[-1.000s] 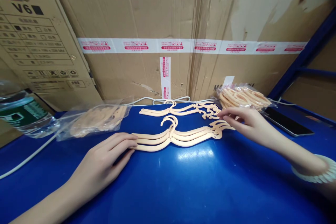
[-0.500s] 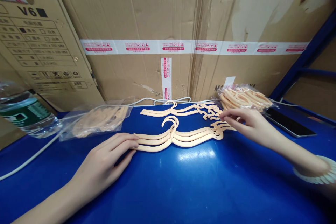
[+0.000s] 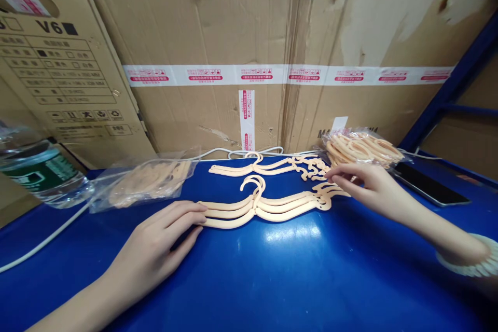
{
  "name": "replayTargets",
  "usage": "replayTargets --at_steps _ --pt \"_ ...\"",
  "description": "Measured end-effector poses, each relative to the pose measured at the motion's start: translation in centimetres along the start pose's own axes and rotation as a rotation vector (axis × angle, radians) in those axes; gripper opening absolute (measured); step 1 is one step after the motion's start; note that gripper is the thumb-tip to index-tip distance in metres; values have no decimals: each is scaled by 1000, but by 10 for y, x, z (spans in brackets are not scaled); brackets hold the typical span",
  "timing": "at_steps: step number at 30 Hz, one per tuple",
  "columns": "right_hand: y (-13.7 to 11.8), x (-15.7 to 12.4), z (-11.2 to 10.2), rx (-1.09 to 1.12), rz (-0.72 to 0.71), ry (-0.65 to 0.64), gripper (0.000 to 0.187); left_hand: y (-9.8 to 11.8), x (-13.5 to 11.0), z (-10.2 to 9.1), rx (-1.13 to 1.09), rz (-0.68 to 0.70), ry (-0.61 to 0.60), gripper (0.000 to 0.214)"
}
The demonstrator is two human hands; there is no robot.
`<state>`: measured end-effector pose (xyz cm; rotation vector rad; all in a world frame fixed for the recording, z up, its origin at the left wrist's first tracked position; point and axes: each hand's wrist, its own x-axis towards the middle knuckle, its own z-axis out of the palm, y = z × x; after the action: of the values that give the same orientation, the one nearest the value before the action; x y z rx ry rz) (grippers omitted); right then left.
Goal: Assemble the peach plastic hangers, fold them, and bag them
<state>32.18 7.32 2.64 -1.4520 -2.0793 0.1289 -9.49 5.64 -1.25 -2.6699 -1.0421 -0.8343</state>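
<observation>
Several cream plastic clothes hangers lie overlapped on the blue tabletop, their hooks pointing away from me. My left hand has its fingers and thumb closed about the left ends of this front group. At the other side, my right hand hovers low over the loose hooked pieces by the hangers' right ends. Its thumb and forefinger tips come close together in a pinch; whatever is between them is hidden. Behind the front group rests a second set of hangers, with small curled pieces at its right.
A clear bag of cream parts lies left, another bag back right. Beside the latter is a black phone. A water bottle and white cable are at left. Cardboard boxes wall the back.
The view has tilted slightly, so everything sits a little lower in the picture. Both hands and the hangers keep almost the same places relative to each other.
</observation>
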Motion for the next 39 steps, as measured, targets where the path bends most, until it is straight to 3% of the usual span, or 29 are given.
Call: replayTargets --at_steps 6,10,13,18,25,33,36,39 --pt "2 0 -1 -2 10 -20 36 -1 -2 0 -13 -24 -9 16" --pt "1 0 -2 -2 5 -24 37 10 -6 -1 -3 -106 -128 46" --pt "1 0 -2 -4 2 -28 38 22 -7 -1 41 -65 -224 58" --pt "4 -1 2 -1 -31 -87 35 26 -7 -3 99 -28 -296 63" --pt "11 -2 10 -56 -260 -247 28 21 -8 -4 109 -52 -348 68" --pt "8 -3 12 -83 -244 -319 28 19 -9 -3 126 -64 -356 65" --pt "8 -3 13 -84 -245 -288 26 19 -9 -3 113 -70 -338 65" --pt "7 -3 10 -124 -164 -142 25 19 -10 -1 101 -77 -325 63"
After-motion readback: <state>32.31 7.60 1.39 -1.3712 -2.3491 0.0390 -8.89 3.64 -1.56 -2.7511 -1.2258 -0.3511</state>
